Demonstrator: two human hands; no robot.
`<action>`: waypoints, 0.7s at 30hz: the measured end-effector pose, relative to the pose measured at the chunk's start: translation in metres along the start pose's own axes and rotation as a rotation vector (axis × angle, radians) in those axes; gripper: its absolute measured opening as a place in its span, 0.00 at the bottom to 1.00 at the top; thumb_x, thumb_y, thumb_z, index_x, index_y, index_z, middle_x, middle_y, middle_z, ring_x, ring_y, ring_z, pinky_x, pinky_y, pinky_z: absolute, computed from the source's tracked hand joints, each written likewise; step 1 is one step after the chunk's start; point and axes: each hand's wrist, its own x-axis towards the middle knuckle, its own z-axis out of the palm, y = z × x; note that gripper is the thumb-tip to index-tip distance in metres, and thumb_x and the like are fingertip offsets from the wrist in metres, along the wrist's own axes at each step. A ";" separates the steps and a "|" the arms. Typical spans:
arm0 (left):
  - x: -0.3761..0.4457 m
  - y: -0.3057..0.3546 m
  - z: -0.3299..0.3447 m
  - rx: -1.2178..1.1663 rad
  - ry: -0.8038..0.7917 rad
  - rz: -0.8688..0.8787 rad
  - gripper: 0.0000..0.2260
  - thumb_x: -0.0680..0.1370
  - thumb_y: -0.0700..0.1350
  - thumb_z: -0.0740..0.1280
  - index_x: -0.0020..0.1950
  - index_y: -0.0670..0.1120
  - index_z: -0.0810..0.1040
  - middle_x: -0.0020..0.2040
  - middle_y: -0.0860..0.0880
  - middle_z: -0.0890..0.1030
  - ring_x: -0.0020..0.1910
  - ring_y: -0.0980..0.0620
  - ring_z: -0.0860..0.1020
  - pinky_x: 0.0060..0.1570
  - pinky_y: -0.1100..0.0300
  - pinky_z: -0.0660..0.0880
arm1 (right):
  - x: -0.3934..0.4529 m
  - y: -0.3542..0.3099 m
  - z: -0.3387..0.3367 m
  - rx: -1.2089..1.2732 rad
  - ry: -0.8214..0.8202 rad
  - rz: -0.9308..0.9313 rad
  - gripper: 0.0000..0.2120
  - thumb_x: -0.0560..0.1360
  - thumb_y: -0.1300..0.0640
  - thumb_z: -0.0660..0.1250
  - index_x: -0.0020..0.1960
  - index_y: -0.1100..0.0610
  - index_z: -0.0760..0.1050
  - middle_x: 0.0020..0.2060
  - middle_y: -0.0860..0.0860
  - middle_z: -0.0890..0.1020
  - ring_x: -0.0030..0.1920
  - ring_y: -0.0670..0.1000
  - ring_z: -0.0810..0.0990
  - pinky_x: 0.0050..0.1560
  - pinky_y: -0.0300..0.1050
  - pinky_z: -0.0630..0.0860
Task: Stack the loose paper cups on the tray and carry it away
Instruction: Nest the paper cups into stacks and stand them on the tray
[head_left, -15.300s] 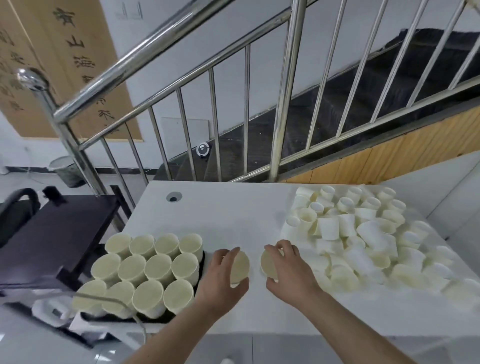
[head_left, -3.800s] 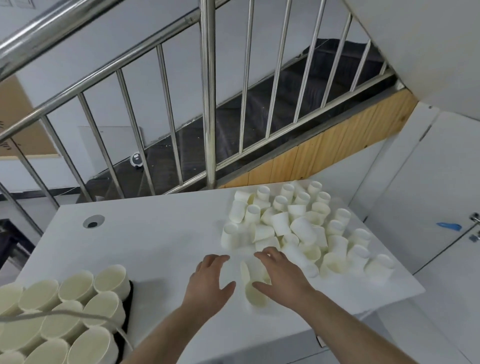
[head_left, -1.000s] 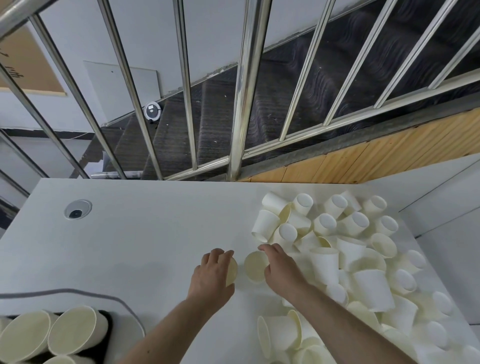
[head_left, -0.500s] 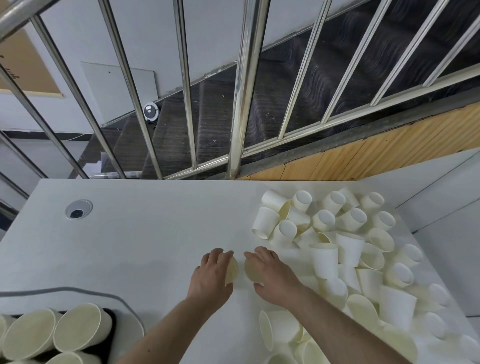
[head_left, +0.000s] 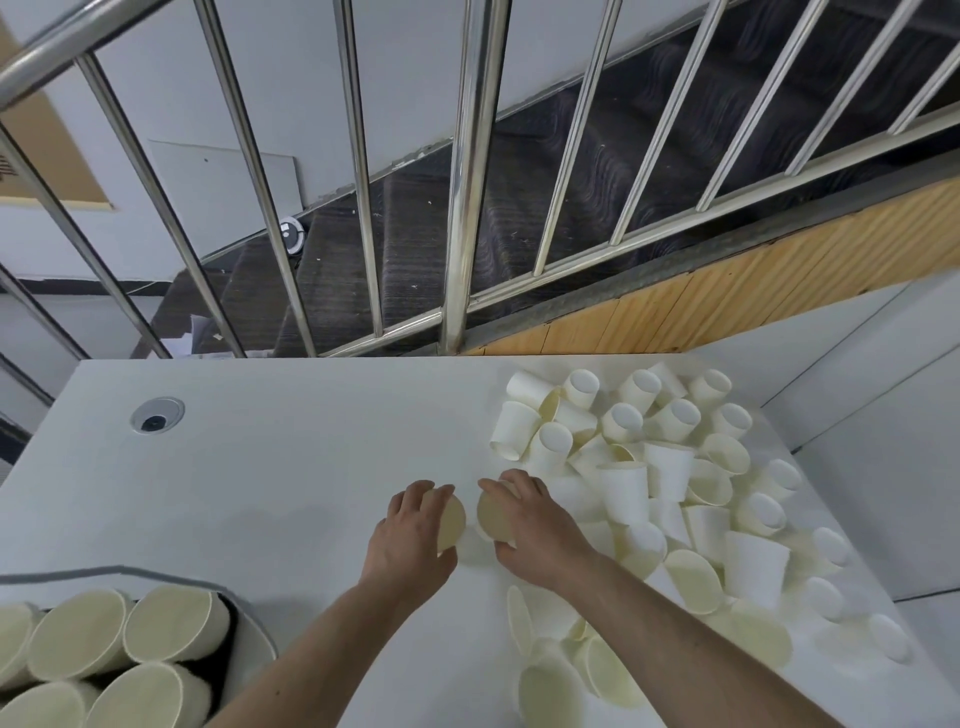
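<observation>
My left hand (head_left: 410, 540) grips a cream paper cup (head_left: 450, 522) on its side, mouth facing right. My right hand (head_left: 535, 525) grips another paper cup (head_left: 491, 517), mouth facing left. The two rims sit a little apart above the white table (head_left: 260, 478). A heap of several loose cups (head_left: 660, 483) covers the table's right part. At the bottom left a black tray (head_left: 226, 639) holds several cup stacks (head_left: 104, 654).
A steel stair railing (head_left: 462, 197) rises right behind the table's far edge, with dark stairs beyond. A round cable hole (head_left: 156, 415) sits in the table's far left. A grey cable (head_left: 130, 574) runs over the tray. More cups (head_left: 566, 670) lie near the front edge.
Both hands have lifted slightly toward the table's middle, each still holding its cup; the right hand's cup has turned so its mouth faces the left one.
</observation>
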 end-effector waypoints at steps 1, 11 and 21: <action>-0.005 0.001 -0.002 -0.004 0.018 -0.001 0.31 0.73 0.49 0.67 0.74 0.53 0.60 0.71 0.52 0.63 0.69 0.49 0.64 0.57 0.56 0.74 | -0.004 -0.003 -0.002 0.000 0.014 -0.004 0.35 0.74 0.59 0.65 0.77 0.48 0.55 0.71 0.49 0.59 0.70 0.52 0.61 0.58 0.47 0.75; -0.098 0.005 -0.024 -0.051 0.175 -0.019 0.30 0.72 0.48 0.67 0.73 0.53 0.63 0.71 0.53 0.64 0.68 0.49 0.65 0.55 0.57 0.73 | -0.076 -0.046 -0.007 0.086 0.129 -0.068 0.35 0.72 0.58 0.65 0.76 0.47 0.58 0.70 0.47 0.60 0.70 0.50 0.60 0.58 0.46 0.74; -0.211 -0.014 -0.044 -0.106 0.259 -0.049 0.29 0.72 0.48 0.68 0.72 0.52 0.65 0.69 0.52 0.65 0.66 0.50 0.67 0.56 0.59 0.72 | -0.139 -0.112 0.014 0.080 0.107 -0.176 0.34 0.72 0.56 0.65 0.76 0.47 0.58 0.68 0.47 0.61 0.69 0.50 0.60 0.57 0.45 0.75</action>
